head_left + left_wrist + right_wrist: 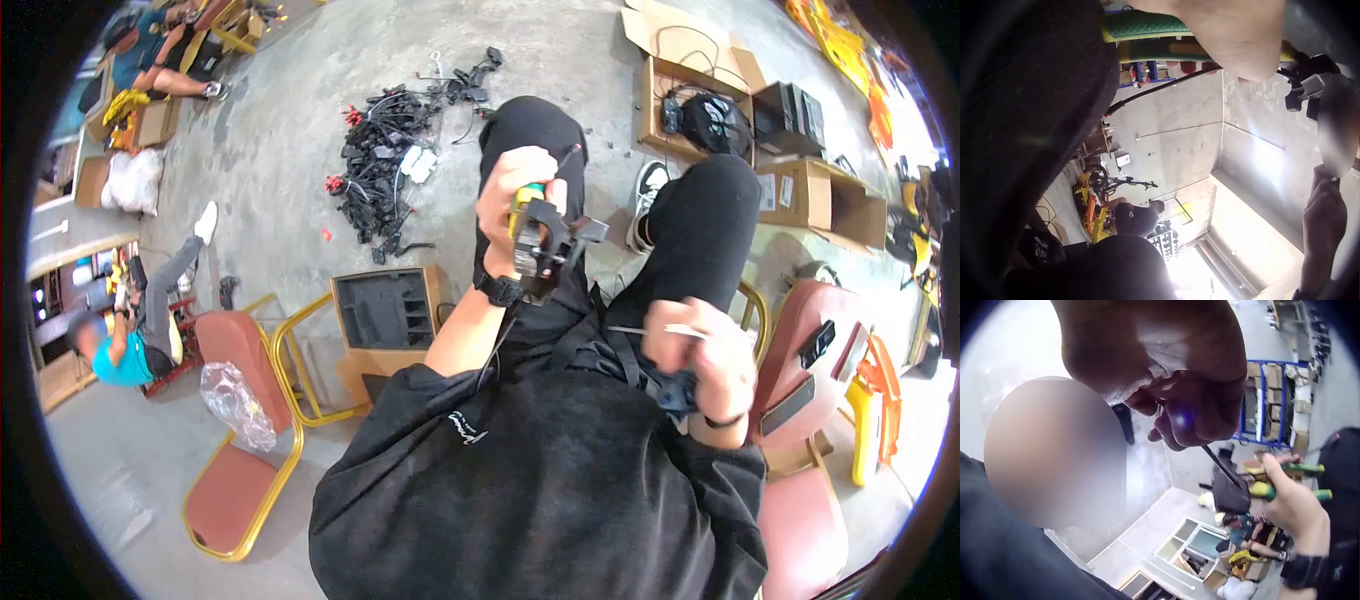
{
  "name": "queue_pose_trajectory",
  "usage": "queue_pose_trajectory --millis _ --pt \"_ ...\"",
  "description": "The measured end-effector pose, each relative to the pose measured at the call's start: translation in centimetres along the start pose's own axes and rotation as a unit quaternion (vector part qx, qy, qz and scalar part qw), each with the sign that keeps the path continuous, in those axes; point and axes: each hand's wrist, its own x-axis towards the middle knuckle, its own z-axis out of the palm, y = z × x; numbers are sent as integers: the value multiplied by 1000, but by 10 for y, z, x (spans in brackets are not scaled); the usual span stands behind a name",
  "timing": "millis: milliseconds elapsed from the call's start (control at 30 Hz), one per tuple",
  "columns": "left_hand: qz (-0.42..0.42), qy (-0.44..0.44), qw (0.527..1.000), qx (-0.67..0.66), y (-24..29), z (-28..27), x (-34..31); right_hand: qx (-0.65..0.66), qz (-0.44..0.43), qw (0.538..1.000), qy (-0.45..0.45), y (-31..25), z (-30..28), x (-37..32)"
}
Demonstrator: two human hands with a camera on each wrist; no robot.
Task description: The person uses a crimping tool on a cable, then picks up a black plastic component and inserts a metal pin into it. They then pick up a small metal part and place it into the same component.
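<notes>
The left hand (515, 200) grips green-and-yellow handled pliers (1147, 26) together with a black plastic part (548, 250), held above the thighs. A thin black cable with a reddish tip (1166, 85) runs beside the handles in the left wrist view. The right hand (700, 350), blurred in the head view, pinches a thin rod-like tool (628, 330) near the right thigh. Its dark shaft (1219, 464) points toward the black part (1231, 492) in the right wrist view; whether they touch, I cannot tell.
Black cabled parts (380, 150) lie heaped on the floor ahead. An open carton with cables (650, 110) stands front right, a foam-lined box (385, 310) left. Chairs (235, 500) flank the person; a phone (818, 343) rests on the right one. Two people sit at left.
</notes>
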Motion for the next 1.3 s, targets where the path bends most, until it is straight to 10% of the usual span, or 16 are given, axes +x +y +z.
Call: queue_pose_trajectory --millis 600,767,833,967,1300 --pt "49 36 998 -12 -10 5 -1 414 180 883 -131 45 11 39" --pt "37 42 998 -13 -8 6 -1 205 171 963 -46 23 19 38" --pt "32 47 998 -11 -11 5 -3 -67 27 997 37 31 28 38" --pt "35 57 997 -37 -15 3 -3 -453 -224 855 115 44 27 42" --pt "-17 52 997 -58 -6 1 -2 -60 -70 995 43 48 22 37"
